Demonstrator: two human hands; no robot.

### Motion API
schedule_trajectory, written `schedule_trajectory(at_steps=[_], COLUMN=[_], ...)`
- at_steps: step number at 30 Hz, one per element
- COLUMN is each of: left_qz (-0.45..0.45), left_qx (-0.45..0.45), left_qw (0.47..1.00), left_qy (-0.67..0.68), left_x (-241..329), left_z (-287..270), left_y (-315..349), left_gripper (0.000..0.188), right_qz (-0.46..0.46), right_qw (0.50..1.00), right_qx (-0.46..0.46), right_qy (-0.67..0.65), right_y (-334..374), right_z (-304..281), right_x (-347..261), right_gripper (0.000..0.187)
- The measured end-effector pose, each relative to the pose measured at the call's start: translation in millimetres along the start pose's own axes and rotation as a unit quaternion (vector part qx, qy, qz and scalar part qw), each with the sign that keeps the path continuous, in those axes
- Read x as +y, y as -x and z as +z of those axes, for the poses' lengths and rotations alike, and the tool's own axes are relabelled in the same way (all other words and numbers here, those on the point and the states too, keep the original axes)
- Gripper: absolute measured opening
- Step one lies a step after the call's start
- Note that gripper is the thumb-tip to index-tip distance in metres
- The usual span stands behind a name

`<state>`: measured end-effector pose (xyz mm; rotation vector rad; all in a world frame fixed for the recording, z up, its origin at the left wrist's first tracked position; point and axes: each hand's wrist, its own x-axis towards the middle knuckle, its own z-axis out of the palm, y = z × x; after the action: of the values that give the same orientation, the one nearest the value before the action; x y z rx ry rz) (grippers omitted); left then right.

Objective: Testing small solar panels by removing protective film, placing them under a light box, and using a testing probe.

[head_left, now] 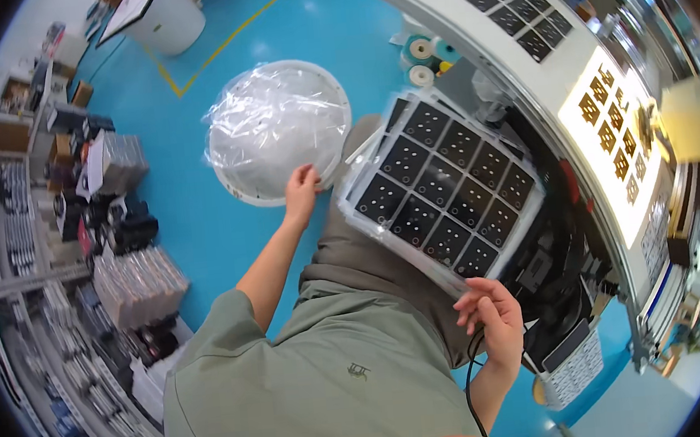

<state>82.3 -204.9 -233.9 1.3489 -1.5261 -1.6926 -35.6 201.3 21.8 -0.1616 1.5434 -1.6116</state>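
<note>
A stack of clear sheets with black square pieces (pixel 447 183), dotted with small holes, lies across my lap, tilted. My right hand (pixel 496 314) is by its near corner, the fingers loosely bent and apart with nothing seen in them. I cannot tell whether a fingertip touches the sheet edge. Over the near rim of a round white bin (pixel 221 176) is my left hand (pixel 302 196), its fingers slightly bent and apart, nothing visible in it. Crumpled clear plastic film (pixel 273 96) fills the bin.
At right runs a white workbench (pixel 511 63) with a sheet of black pieces (pixel 506 5) and a lit panel (pixel 606 146). Rolls of tape (pixel 419 58) sit under its edge. Shelves (pixel 72 368) and wrapped stacks (pixel 139 287) line the left. A dark cable (pixel 468 387) hangs by my right arm.
</note>
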Motion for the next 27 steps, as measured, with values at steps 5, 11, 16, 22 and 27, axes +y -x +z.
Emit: schedule_trajectory(at_steps=[5,11,16,22,27], left_qz=[0.085,-0.148,-0.2,-0.069,0.195], left_qx=[0.023,-0.192,-0.213,-0.034,-0.017], left_qw=[0.993,0.95,0.913,0.912,0.895], left_qy=[-0.072,-0.196,-0.285,-0.402,-0.401], left_x=[-26.7,-98.3,-260.4,-349.2,-358.2], left_z=[-9.9,-22.1,-35.6,-21.9,-10.6], left_y=[5.3,21.7,-9.2,-61.8,-114.9], left_gripper=[0.025,0.031,0.04,0.047,0.036], right_qz=[0.003,-0.005,0.006,0.048,0.074], right_qw=[0.998,0.998,0.997,0.991,0.985], right_qx=[0.041,0.063,0.065,0.087,0.124], right_qy=[-0.041,0.008,0.033,0.095,0.098], right_y=[-1.1,-6.2,-22.8,-34.8,-37.1], right_z=[-10.4,-9.4,2.4,16.9,26.9], right_x=[-7.6,-19.0,-23.2,-34.1,-39.1], right_gripper=[0.029,0.03,0.034,0.037,0.038])
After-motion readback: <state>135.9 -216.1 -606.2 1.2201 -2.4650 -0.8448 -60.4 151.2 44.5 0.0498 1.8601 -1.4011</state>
